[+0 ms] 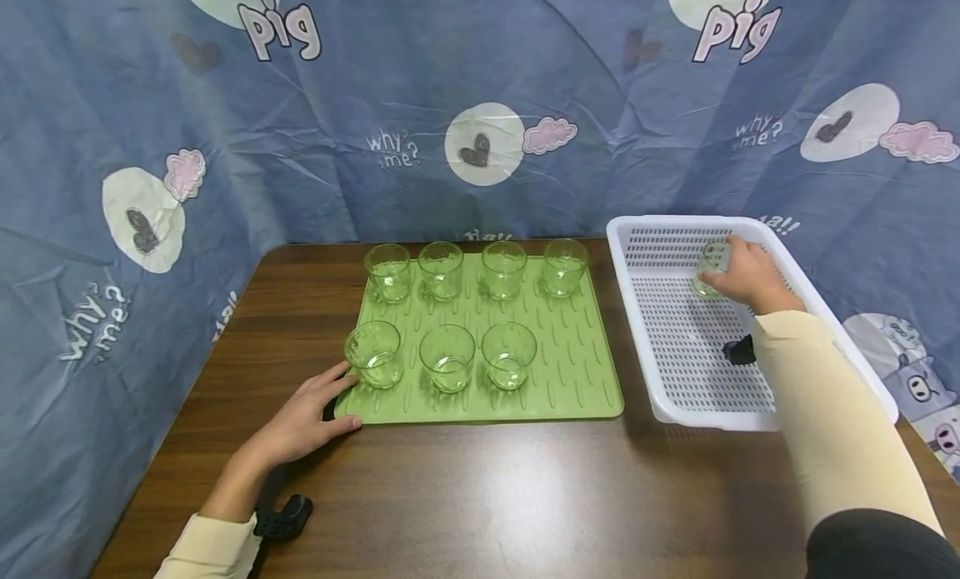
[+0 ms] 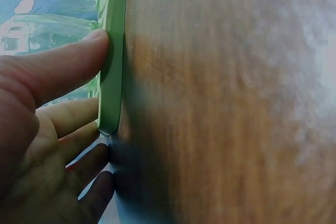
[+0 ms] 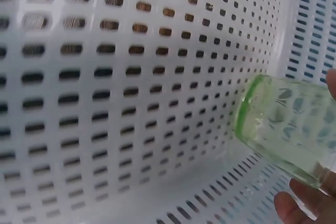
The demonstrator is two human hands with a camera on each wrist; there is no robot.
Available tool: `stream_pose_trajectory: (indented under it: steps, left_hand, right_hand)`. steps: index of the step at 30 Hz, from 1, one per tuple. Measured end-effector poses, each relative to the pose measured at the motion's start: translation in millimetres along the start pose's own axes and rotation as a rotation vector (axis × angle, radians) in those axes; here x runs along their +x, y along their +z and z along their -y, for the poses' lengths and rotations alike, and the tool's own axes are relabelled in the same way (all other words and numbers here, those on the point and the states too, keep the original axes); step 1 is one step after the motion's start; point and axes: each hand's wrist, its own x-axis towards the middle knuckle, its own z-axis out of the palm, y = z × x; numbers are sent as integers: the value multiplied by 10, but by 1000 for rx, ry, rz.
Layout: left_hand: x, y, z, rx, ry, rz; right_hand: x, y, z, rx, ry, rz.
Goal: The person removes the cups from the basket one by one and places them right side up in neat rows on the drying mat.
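Note:
My right hand (image 1: pixel 752 277) grips a clear, greenish drinking glass (image 3: pixel 286 124) by its upper part inside the white perforated basket (image 1: pixel 633 312). In the right wrist view the glass's green base is close to the basket floor, with fingertips (image 3: pixel 294 208) at its rim end. My left hand (image 1: pixel 311 412) lies at the left front corner of the green ridged mat (image 1: pixel 577 383). Its thumb (image 2: pixel 79 59) touches the mat's edge in the left wrist view, and the other fingers spread loosely beside the corner. Nearest to it stands a glass (image 1: pixel 375 356) on the mat.
On the mat, a back row of several glasses (image 1: pixel 504 271) stands behind a front row of three, all upright. The basket is to the right of the mat on a brown wooden table (image 1: pixel 480 496). A blue printed curtain (image 1: pixel 420 87) hangs behind and along both sides.

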Motion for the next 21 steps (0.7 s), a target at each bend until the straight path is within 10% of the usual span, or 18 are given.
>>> stream_pose_trajectory:
  steps: [21]
  left_hand:
    - [2, 8, 8, -15, -13, -1]
  right_hand:
    - [21, 185, -113, 508, 227, 70]
